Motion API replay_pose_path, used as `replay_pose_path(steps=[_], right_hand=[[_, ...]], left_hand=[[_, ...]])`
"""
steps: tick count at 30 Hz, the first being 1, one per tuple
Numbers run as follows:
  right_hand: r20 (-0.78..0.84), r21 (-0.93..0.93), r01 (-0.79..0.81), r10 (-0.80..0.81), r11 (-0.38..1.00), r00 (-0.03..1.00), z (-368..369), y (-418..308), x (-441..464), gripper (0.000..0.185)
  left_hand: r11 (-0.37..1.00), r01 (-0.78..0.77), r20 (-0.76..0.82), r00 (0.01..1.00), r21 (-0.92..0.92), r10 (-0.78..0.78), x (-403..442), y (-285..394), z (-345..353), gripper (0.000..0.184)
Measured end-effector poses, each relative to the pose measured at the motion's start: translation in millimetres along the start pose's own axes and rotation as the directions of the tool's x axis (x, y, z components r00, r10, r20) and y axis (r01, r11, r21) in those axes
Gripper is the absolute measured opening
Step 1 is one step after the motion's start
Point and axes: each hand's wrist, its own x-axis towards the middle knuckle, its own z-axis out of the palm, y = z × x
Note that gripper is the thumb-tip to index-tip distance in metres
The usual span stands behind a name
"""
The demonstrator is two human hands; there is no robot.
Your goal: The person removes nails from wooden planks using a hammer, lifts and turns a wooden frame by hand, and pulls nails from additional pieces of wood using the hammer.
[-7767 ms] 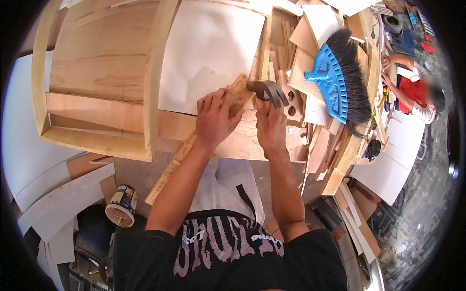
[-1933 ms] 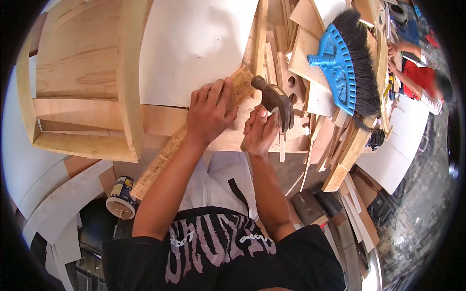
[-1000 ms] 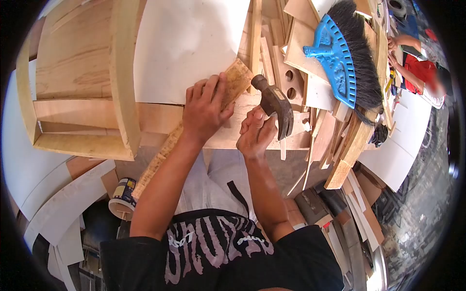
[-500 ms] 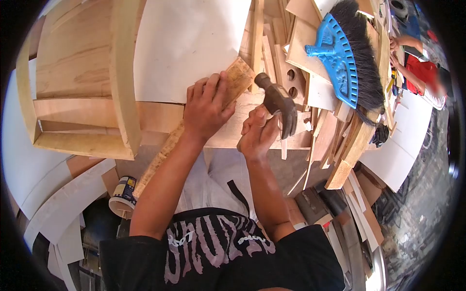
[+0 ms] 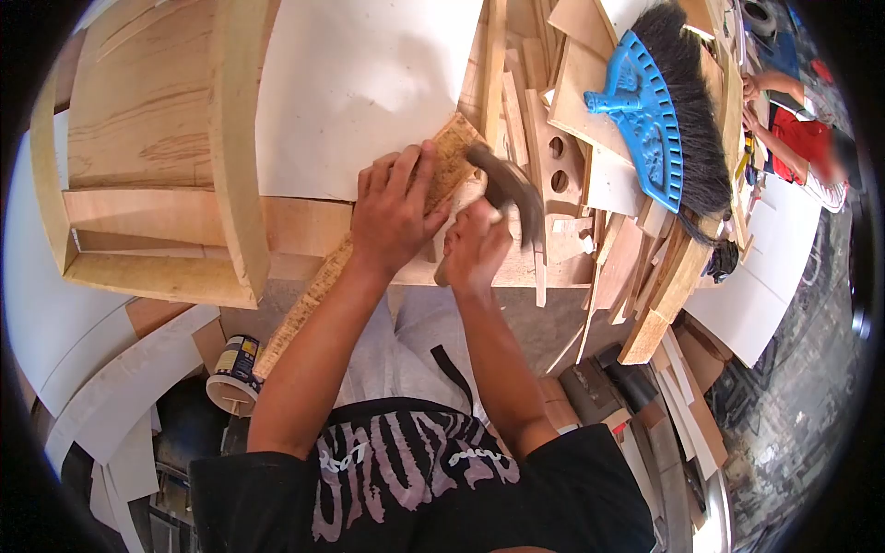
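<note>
My left hand (image 5: 396, 207) is wrapped over a rough wooden batten (image 5: 309, 309), which slants from lower left up to the bench's middle. My right hand (image 5: 477, 247) grips a claw hammer (image 5: 512, 192) by its handle. The hammer's striking face is at the batten's right edge, near its upper end; whether it touches cannot be made out. A white sheet (image 5: 355, 92) lies behind the batten. Any nail at the striking spot is too small to see or hidden.
A curved wooden frame (image 5: 238, 175) stands at left. Scrap strips (image 5: 514, 120) and a blue broom head (image 5: 641, 124) lie at right. A bucket (image 5: 235, 373) sits below. Another person in red (image 5: 785, 143) works at far right.
The hammer has swung down and left, bringing its head from beside the batten's end to the batten's edge. My right hand has turned with it; my left hand has barely moved.
</note>
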Motion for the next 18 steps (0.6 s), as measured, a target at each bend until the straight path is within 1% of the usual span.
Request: replay_pose_path(steps=[1, 2, 3, 5, 6, 7, 9, 10, 11, 12, 13, 14, 16, 17, 18], right_hand=[[0.009, -0.168, -0.028, 0.029, 0.985, 1.000, 4.3, -8.9, 5.1, 0.044], [0.014, -0.055, -0.174, 0.175, 0.983, 0.984, 3.9, -21.9, 4.1, 0.045], [0.006, -0.055, -0.174, 0.175, 0.983, 0.985, -0.1, -21.3, -0.3, 0.045], [-0.001, 0.159, -0.022, 0.023, 0.987, 1.000, -3.7, -17.6, -6.3, 0.047], [-0.005, 0.176, 0.069, -0.069, 0.982, 0.998, -4.1, -21.2, -10.0, 0.044], [-0.006, 0.175, 0.065, -0.065, 0.983, 0.998, -2.4, -18.7, -12.7, 0.044], [-0.044, 0.208, -0.005, 0.015, 0.978, 0.999, 0.4, -6.4, -11.8, 0.041], [0.026, 0.340, -0.167, 0.169, 0.926, 0.985, -2.0, -0.7, -3.0, 0.039], [0.011, 0.071, -0.107, 0.106, 0.992, 0.994, -5.2, 4.2, -0.4, 0.040], [-0.005, -0.206, -0.044, 0.044, 0.978, 0.999, -4.8, -0.3, 3.2, 0.040], [-0.020, -0.154, -0.139, 0.137, 0.978, 0.990, -1.2, -23.5, 0.9, 0.040], [-0.024, -0.152, -0.142, 0.140, 0.978, 0.990, 0.0, -33.7, -3.1, 0.040], [-0.039, 0.114, -0.002, 0.006, 0.993, 0.999, 0.4, -45.3, -6.5, 0.043], [-0.039, 0.113, -0.002, 0.006, 0.994, 0.999, 0.1, -45.1, -6.6, 0.043], [-0.026, 0.134, -0.040, 0.043, 0.990, 0.999, -0.3, -44.6, -6.2, 0.043]], left_hand=[[1.000, 0.003, -0.003, 1.000, -0.007, -0.003, 0.5, 0.3, -0.7, 0.079], [1.000, 0.004, -0.006, 1.000, -0.014, -0.004, 0.3, 1.2, -1.5, 0.075], [1.000, -0.001, -0.003, 1.000, -0.019, 0.001, -0.8, 3.1, -1.9, 0.075], [1.000, 0.008, -0.001, 1.000, -0.017, -0.008, 1.6, 1.6, -2.9, 0.076], [1.000, 0.011, 0.000, 1.000, -0.014, -0.011, 1.4, 0.5, -4.3, 0.076], [1.000, 0.008, 0.003, 1.000, -0.020, -0.008, 0.8, 0.7, -4.8, 0.076], [0.999, 0.001, 0.000, 1.000, -0.034, -0.001, 2.1, 2.4, -3.2, 0.077], [0.999, 0.002, -0.004, 1.000, -0.033, -0.002, 1.8, 2.0, -3.1, 0.077], [1.000, 0.003, -0.005, 1.000, -0.030, -0.004, 0.9, 1.2, -3.1, 0.077], [1.000, 0.003, -0.006, 1.000, -0.027, -0.003, 1.4, 0.9, -2.3, 0.077], [0.999, 0.010, -0.014, 1.000, -0.041, -0.011, 1.3, 1.3, -1.9, 0.078], [0.998, 0.015, -0.021, 1.000, -0.058, -0.016, 0.8, 2.3, -2.2, 0.078], [0.999, 0.014, -0.018, 1.000, -0.046, -0.015, 1.9, 2.9, -3.1, 0.079], [0.999, 0.016, -0.015, 1.000, -0.032, -0.016, 1.7, 3.2, -3.8, 0.080], [0.999, 0.017, -0.015, 1.000, -0.032, -0.017, 1.1, 3.1, -3.9, 0.080]])
